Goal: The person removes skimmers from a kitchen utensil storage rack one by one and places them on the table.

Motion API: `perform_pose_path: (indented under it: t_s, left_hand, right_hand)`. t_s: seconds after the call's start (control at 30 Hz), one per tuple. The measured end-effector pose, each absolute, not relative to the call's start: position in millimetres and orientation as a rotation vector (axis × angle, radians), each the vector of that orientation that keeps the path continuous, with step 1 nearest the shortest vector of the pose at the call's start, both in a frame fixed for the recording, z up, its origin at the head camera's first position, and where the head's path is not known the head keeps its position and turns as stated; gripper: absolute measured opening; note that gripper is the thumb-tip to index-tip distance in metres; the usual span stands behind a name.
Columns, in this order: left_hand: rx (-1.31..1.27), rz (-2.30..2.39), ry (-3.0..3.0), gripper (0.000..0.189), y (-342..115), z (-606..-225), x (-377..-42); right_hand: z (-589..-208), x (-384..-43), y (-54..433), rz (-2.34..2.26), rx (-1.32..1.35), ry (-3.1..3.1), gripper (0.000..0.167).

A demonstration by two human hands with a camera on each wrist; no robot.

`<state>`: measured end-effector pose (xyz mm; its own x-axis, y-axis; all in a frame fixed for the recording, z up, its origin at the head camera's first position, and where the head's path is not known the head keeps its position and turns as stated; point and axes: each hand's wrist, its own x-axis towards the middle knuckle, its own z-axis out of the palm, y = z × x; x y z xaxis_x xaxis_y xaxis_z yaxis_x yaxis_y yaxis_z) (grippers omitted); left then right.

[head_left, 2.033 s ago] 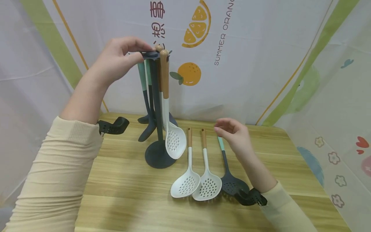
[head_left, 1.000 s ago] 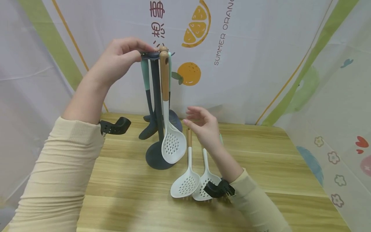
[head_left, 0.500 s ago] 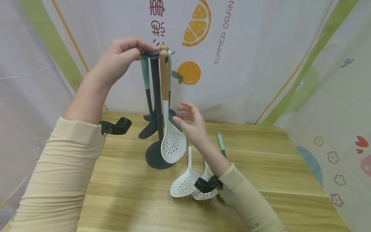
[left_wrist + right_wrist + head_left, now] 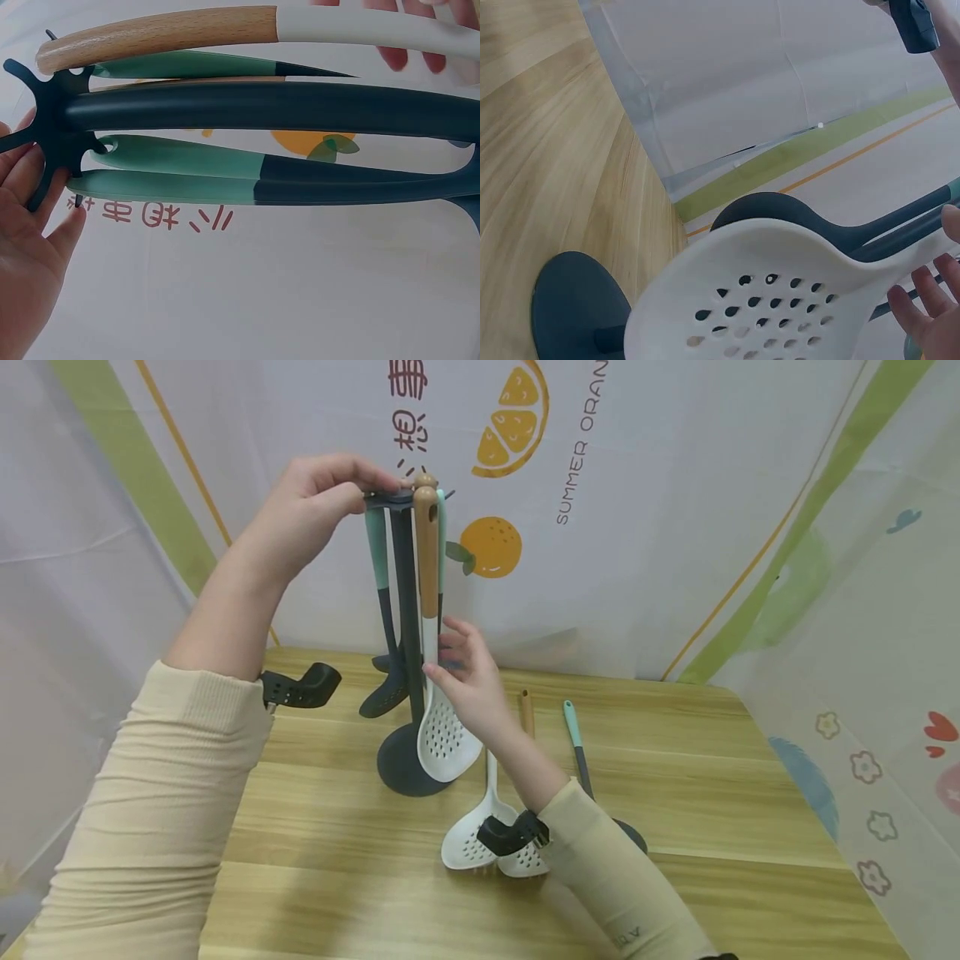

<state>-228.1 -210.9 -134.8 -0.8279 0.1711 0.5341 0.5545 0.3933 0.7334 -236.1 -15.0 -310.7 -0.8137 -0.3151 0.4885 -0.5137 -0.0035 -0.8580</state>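
Observation:
My left hand pinches the hooked top of a dark utensil stand. A white slotted spoon with a wooden handle hangs at the stand's near right side. Close to its white shaft is my right hand, thumb tip right at the shaft and fingers loosely bent on the far side. The right wrist view has the spoon's holed bowl large in front, my right fingers beside its neck. Several mint-handled dark utensils also hang on the stand, partly hidden behind it.
On the wooden table lie two white slotted turners, the left one overlapping the right one, both partly behind my right arm. A dark turner with a mint handle lies to their right. A printed curtain hangs behind.
My right hand has moved left from over the dark turner to the hanging white spoon's shaft. The stand's top has turned slightly under my left hand, shifting the hanging utensils.

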Motion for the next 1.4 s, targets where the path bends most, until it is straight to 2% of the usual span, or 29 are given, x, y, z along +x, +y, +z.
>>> perform_pose_path:
  t_s: [0.43,1.4]
  left_hand:
    - [-0.637,-1.417,-2.275,0.037,-211,-135,-229]
    - [-0.605,-1.387,-2.307,0.038,-211,-136,-228]
  right_hand:
    - [-314,-234,-20,1.918,0.82,-2.118,0.055]
    - [-309,-222,-7,1.834,0.86,-1.999,0.05]
